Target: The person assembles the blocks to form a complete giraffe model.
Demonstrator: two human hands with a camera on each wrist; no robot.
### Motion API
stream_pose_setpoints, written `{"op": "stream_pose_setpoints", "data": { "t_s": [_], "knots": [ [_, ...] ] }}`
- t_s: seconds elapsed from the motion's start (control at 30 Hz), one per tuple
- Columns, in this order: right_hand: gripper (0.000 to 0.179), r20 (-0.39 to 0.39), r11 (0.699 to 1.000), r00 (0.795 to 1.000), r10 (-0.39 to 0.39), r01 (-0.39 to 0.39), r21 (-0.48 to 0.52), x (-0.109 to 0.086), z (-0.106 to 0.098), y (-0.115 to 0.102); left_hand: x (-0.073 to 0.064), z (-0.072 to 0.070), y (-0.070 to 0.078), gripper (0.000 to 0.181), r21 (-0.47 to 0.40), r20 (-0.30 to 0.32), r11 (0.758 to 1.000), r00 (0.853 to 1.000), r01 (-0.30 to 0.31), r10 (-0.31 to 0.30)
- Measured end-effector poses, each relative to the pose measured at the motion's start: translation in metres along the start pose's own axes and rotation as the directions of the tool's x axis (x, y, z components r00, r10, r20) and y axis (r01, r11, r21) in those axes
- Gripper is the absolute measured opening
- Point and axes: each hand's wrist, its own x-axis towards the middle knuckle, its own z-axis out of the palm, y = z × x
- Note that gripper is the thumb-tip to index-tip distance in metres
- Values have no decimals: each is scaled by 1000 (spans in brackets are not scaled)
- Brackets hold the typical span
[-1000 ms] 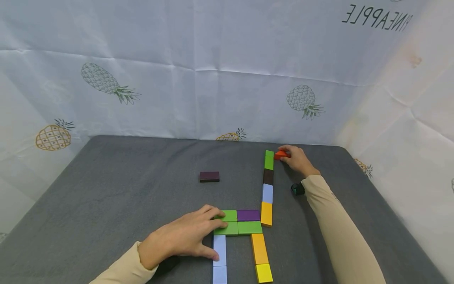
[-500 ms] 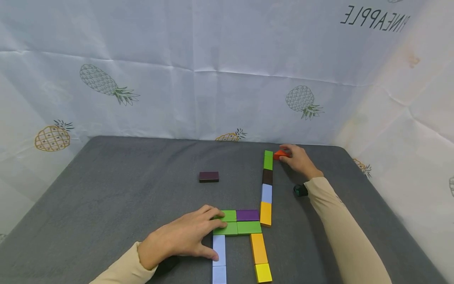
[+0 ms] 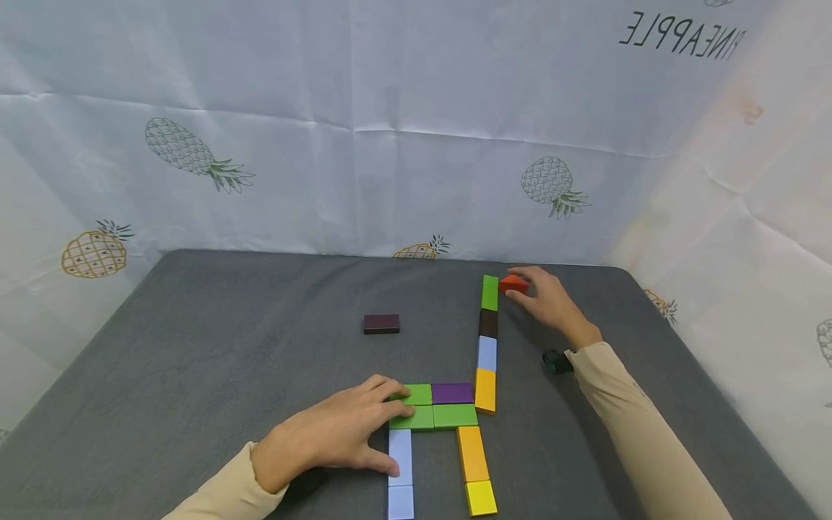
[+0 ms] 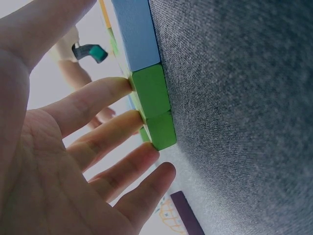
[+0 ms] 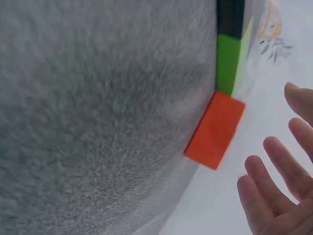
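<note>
At the far end of an upright row of blocks, a red block [image 3: 513, 283], triangular from above, lies beside the end green block [image 3: 490, 292]. My right hand [image 3: 549, 300] is around its right side, and in the right wrist view the spread fingers [image 5: 274, 188] are apart from the red block [image 5: 215, 131]. My left hand [image 3: 334, 430] rests its fingertips on the left green blocks [image 3: 416, 417], thumb by a light blue block [image 3: 401, 456]. In the left wrist view, those extended fingers [image 4: 110, 134] touch the green blocks [image 4: 151, 90].
A dark purple block [image 3: 381, 323] lies alone left of the row. The row also has black [image 3: 488, 323], light blue [image 3: 487, 354] and orange blocks [image 3: 485, 390]. Nearer are a purple block [image 3: 453, 393] and a yellow block [image 3: 482, 498]. A pineapple-print cloth [image 3: 390, 144] hangs behind the grey table [image 3: 227, 347].
My right hand has loosened its pinch on the red block and drawn slightly to the right, its wrist moving back. The red block appears slightly turned. The left hand has stayed in place.
</note>
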Motion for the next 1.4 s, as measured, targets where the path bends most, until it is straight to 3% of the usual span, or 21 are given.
{"op": "stream_pose_setpoints", "data": {
  "t_s": [0.37, 0.8, 1.4],
  "knots": [
    [47, -41, 991, 992, -115, 117, 56, -25, 3, -22, 1, 0, 0, 66, 5, 8, 1000, 1000, 11, -11],
    [49, -43, 985, 985, -166, 168, 41, -59, 9, -53, 2, 0, 0, 66, 3, 13, 1000, 1000, 9, -9],
    [46, 114, 961, 954, -277, 273, 51, -100, 19, -94, 1, 1, 1, 65, 34, -1, 999, 1000, 0, 0]
  ]
}}
